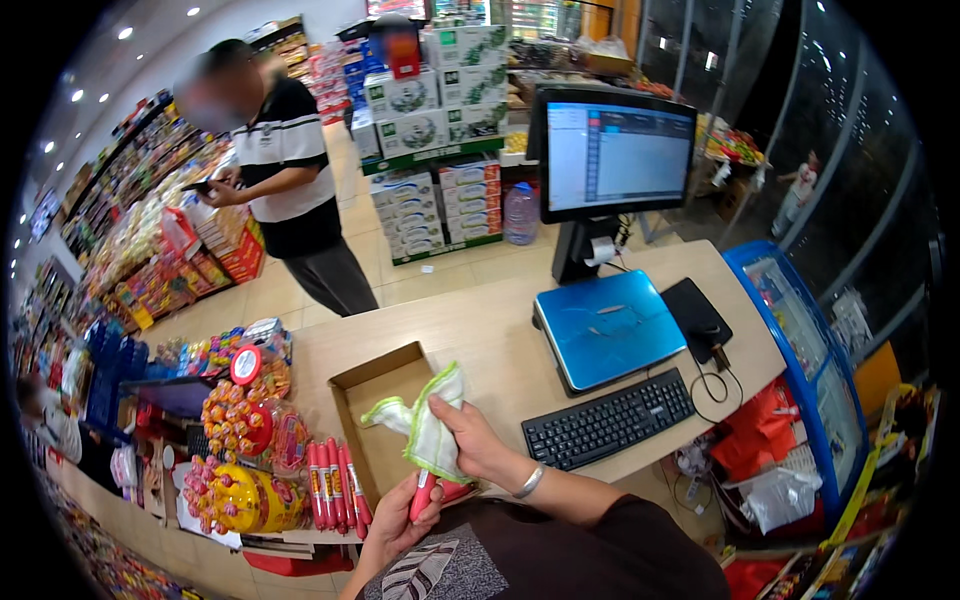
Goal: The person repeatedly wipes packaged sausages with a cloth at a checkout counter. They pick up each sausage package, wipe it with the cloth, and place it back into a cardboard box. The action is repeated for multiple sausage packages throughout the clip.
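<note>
My left hand (402, 525), low in front of my body, is closed round a slim red tube (423, 492) with a pale label. A white cloth with a bright green edge (434, 432) is gripped in my right hand (468, 436), which wears a silver bracelet. The cloth's lower end touches the upper part of the tube, and its other end hangs over an open shallow cardboard box (346, 412) on the counter. Several similar red tubes (333, 487) lie side by side just left of the box.
Lollipop tubs (245, 498) stand at the counter's left. To the right are a black keyboard (608, 420), a blue-topped scale (610, 325) and a monitor (620, 155). Across the counter (480, 315), a person (285, 150) holds a phone. A blue-framed freezer (800, 330) stands far right.
</note>
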`<state>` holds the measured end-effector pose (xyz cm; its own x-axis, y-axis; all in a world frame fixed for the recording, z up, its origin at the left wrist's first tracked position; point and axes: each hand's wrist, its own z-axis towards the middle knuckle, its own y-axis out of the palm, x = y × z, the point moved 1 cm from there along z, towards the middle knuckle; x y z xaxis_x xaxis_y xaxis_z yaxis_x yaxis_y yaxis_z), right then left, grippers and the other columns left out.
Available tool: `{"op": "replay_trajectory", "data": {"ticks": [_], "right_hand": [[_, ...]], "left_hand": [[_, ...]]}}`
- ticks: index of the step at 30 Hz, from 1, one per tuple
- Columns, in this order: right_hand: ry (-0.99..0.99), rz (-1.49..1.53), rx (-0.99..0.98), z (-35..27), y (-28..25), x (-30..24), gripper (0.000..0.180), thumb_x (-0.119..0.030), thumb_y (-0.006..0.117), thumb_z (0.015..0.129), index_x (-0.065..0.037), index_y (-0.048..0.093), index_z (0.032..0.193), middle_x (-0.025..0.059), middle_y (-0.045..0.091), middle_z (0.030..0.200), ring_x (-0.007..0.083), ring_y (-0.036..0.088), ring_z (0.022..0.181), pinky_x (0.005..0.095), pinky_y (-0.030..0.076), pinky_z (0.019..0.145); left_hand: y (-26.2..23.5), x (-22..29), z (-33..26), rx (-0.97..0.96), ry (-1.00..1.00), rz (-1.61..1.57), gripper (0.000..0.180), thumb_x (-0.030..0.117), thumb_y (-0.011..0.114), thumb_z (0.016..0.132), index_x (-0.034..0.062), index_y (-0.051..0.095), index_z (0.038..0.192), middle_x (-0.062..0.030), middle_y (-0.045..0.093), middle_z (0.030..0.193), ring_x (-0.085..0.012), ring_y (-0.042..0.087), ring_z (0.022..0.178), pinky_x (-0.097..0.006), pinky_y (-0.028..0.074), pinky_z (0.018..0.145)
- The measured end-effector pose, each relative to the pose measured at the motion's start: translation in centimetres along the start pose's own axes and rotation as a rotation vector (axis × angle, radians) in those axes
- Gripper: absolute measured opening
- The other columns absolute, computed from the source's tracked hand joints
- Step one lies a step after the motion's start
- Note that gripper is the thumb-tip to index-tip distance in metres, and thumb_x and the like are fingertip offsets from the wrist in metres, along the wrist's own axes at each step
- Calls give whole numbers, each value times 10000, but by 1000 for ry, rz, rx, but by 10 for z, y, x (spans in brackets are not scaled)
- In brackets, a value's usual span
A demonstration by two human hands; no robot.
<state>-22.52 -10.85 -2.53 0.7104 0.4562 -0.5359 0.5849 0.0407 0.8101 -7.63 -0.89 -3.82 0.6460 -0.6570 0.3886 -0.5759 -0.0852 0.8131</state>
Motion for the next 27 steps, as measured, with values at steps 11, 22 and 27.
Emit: {"op": "replay_trajectory", "data": {"ticks": [11,22,27], "right_hand": [[-66,20,122,1,-3,-3,229,-300,587,934,-91,561,1022,-9,592,876,85,576,787,269,501,712],[-84,-8,75,8,-1,-8,276,-358,528,960,-86,565,984,-9,593,830,76,571,736,266,496,672],[-97,-21,70,9,-1,-7,323,-390,532,952,-73,565,1001,3,606,850,81,580,752,262,494,675]], "left_hand": [[-19,-11,2,203,431,856,307,256,518,960,10,509,1143,-73,570,767,-127,502,584,-234,406,529],[-19,-17,5,166,365,740,365,332,396,999,3,487,1129,-46,491,678,-140,476,580,-245,383,520],[-26,-8,5,95,303,619,307,313,396,1003,30,464,1103,-29,454,652,-150,446,528,-248,367,500]]}}
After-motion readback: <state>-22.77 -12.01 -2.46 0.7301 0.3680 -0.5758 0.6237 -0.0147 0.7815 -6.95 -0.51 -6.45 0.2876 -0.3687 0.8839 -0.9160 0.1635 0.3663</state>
